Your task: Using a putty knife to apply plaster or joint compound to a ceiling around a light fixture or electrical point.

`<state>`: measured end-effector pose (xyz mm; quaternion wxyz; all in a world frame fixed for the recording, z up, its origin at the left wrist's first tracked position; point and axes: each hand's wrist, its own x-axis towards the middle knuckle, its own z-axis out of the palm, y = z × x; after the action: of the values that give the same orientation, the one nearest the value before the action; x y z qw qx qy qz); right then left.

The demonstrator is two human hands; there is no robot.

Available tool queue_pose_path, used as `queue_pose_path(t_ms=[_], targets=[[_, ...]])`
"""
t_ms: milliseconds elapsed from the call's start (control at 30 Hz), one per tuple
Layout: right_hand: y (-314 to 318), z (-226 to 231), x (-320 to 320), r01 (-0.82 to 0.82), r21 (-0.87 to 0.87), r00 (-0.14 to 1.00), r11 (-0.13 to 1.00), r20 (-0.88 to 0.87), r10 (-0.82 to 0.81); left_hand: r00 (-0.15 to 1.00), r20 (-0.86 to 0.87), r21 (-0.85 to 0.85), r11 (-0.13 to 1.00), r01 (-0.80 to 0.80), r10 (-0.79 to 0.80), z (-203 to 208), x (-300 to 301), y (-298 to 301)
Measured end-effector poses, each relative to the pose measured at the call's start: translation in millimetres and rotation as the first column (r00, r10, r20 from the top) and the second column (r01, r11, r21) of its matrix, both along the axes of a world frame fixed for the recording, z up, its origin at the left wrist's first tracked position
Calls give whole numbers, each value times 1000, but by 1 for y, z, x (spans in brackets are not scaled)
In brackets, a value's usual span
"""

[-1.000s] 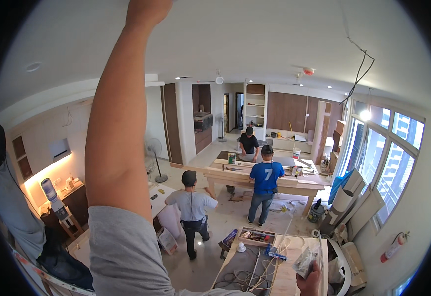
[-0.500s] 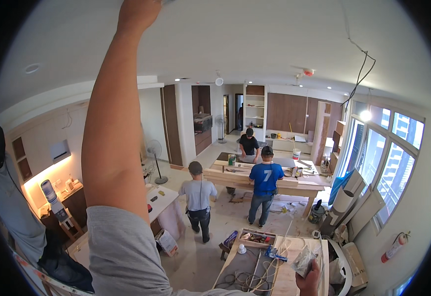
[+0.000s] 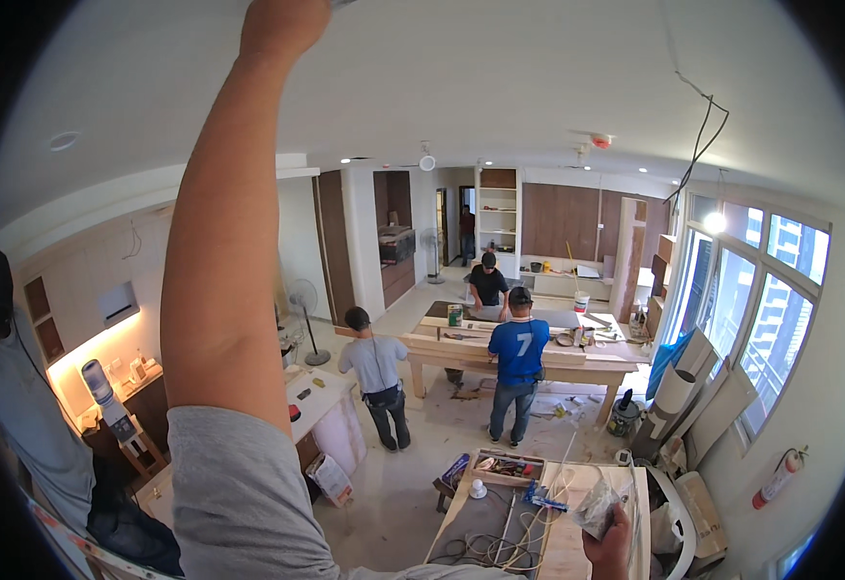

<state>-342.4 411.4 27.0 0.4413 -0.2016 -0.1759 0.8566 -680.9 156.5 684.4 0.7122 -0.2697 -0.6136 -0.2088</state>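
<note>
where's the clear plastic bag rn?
Head view, bottom right: the clear plastic bag is held in the right hand, above the wooden worktable strewn with white cable.

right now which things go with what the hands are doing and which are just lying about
In hand:
- left hand, raised to the white ceiling
- right hand, holding a small clear plastic bag

Lying about:
- tray of tools on the work surface below
- white cable coils
- long wooden workbench where three people stand
- standing fan
- red fire extinguisher
</note>
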Motion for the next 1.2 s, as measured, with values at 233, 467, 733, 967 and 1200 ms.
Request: queue_pose_path(t_ms=[233, 467, 733, 967, 1200], targets=[[-3, -6, 9, 4, 89, 999, 996, 33, -7, 990, -134, 189, 982, -14, 39, -9, -6, 5], [-7, -3, 8, 5, 29, 1000, 1000, 7, -5, 999, -38, 70, 997, 23, -21, 1, -8, 0], [-7, -9, 14, 20, -5, 1000, 1000, -1, -20, 999, 1, 0, 999, -33, 33, 3, 0, 3], [-2, -17, 19, -13, 115, 1000, 993, 3, 13, 998, 11, 8, 998, -62, 62, -7, 4, 7], [31, -95, 31, 122, 460, 956, 880, 185, -229, 993, -17, 83, 989, 120, -119, -8, 4, -2]])
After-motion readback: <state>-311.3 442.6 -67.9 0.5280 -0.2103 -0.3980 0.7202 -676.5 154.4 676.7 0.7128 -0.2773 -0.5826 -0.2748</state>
